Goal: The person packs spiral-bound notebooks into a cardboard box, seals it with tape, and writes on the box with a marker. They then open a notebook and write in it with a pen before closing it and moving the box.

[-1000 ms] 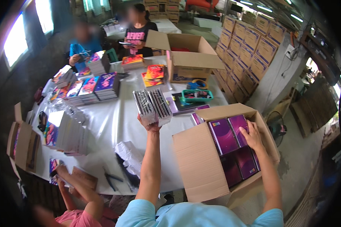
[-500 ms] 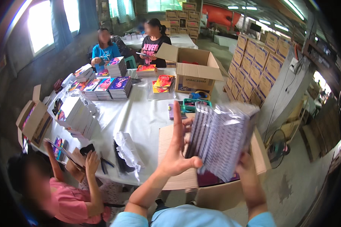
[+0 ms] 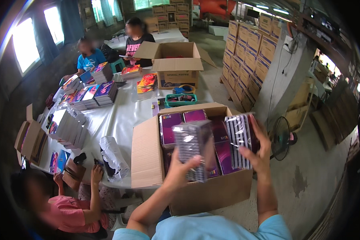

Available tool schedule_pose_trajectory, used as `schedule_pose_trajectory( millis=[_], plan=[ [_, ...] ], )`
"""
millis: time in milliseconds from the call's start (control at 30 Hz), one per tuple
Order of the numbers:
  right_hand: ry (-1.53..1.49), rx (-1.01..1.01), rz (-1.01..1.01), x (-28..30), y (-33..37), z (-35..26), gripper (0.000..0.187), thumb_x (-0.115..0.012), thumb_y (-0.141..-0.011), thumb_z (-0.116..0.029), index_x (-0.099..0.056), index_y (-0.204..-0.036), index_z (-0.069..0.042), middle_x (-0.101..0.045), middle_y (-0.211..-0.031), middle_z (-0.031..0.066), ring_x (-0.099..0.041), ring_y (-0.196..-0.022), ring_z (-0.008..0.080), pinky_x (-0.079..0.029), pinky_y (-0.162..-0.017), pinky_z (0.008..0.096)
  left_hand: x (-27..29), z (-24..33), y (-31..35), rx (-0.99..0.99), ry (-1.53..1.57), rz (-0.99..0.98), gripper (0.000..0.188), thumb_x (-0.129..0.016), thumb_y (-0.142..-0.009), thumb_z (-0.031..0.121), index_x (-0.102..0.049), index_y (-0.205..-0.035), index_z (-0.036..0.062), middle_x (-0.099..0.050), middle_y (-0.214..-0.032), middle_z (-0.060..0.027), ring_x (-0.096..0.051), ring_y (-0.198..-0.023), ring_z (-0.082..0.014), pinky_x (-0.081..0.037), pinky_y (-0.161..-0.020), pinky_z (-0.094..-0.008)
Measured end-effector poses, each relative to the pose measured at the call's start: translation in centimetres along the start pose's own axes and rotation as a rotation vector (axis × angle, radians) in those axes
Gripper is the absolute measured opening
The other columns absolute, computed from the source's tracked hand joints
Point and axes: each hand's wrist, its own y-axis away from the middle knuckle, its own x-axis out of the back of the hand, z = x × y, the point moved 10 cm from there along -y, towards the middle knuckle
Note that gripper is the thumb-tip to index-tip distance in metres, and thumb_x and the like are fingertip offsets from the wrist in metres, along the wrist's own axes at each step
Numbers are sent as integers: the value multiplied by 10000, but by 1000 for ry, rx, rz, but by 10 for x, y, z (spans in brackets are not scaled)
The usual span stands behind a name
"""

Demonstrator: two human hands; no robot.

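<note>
My left hand (image 3: 185, 169) grips a shrink-wrapped pack of notebooks (image 3: 193, 145), spines showing, over the open cardboard box (image 3: 148, 160) in front of me. My right hand (image 3: 258, 149) holds a second wrapped pack (image 3: 239, 141) upright at the box's right side. Inside the box lie purple-covered notebook packs (image 3: 224, 151) side by side. Both packs hang above the ones in the box.
The white-covered table (image 3: 120, 116) carries several stacks of colourful notebooks (image 3: 95, 94), a green basket (image 3: 181, 100) and another open carton (image 3: 176, 66). Two people sit at the far end, one in pink (image 3: 68, 208) at near left. Stacked cartons (image 3: 248, 52) and a fan (image 3: 282, 138) stand right.
One large bundle held high in both hands has become two packs, one per hand, lowered over the box. My view has tipped down toward the box.
</note>
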Motion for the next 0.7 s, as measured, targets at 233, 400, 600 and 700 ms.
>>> schedule_pose_trajectory(
  millis=[233,400,600,700],
  plan=[
    [684,-191,-114,-45,-49,69,722,-722,-689,-432,-502,-1333,-190,-415,-1297,309,-438,-1164,480,-348,-1025,453,74,73,3,-302,177,-19,454,-602,-885,274,-444,-1233,30,-592,-1057,-93,-622,-930,-200,-545,-772,-330],
    [1110,59,-129,-92,-63,133,473,-535,-876,-452,-562,-1279,-207,-332,-1390,305,-234,-1322,481,-195,-1094,514,77,82,0,-280,332,-220,633,-414,-922,527,-409,-1309,27,-543,-1234,-152,-579,-1090,-277,-506,-902,-415],
    [-192,-152,-247,-131,-24,25,850,-613,-791,-541,-281,-1448,-114,-198,-1483,240,-178,-1384,361,-150,-1115,438,40,45,1,-110,135,-413,756,-435,-885,593,-350,-1368,17,-476,-1302,-176,-535,-1136,-274,-439,-950,-432],
    [-469,-296,-284,-149,8,-23,1072,-716,-684,-483,-159,-1458,4,-195,-1493,199,-209,-1380,285,-173,-1112,383,11,49,10,-293,-743,-434,770,-510,-880,516,-279,-1423,21,-333,-1425,-216,-420,-1265,-329,-287,-1051,-508]
  ],
)
